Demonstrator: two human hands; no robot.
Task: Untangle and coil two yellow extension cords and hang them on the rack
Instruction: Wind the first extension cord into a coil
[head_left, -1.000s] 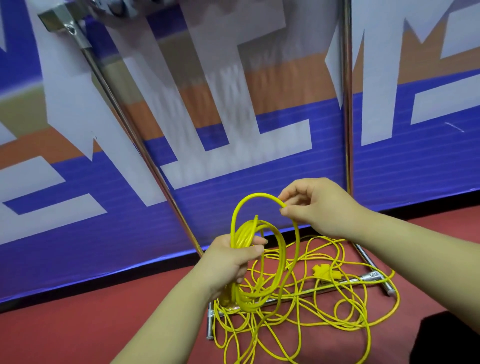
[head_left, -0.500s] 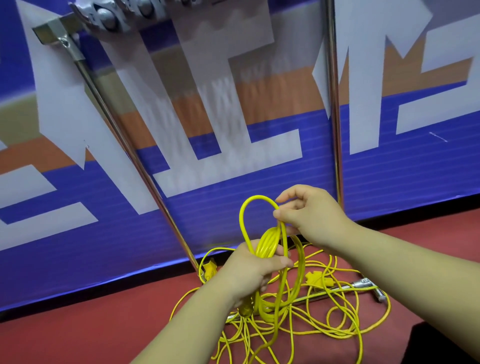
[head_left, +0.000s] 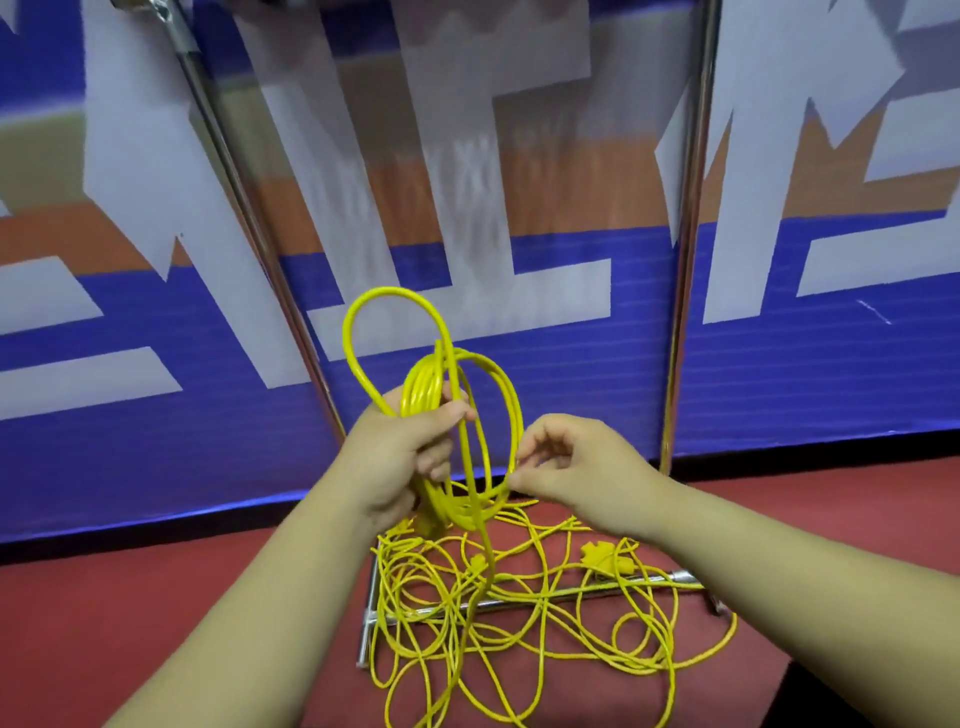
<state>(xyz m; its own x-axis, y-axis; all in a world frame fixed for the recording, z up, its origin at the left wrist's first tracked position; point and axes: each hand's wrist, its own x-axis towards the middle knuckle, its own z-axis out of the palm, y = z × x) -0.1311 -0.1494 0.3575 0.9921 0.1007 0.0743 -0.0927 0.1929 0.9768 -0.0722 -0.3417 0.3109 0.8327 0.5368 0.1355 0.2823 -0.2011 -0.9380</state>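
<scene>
Yellow coil (head_left: 422, 387), seemingly tangled, gripped by left hand (head_left: 395, 454).

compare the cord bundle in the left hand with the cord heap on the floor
The bundle is gathered in upright loops, gripped by the left hand; the heap sprawls tangled on the floor. The bundle is held up; the heap lies over the rack's base bar. Both are yellow.

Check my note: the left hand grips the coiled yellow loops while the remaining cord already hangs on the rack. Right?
In the head view the left hand grips the coiled loops, but the remaining cord lies tangled on the red floor, not on the rack.
</scene>
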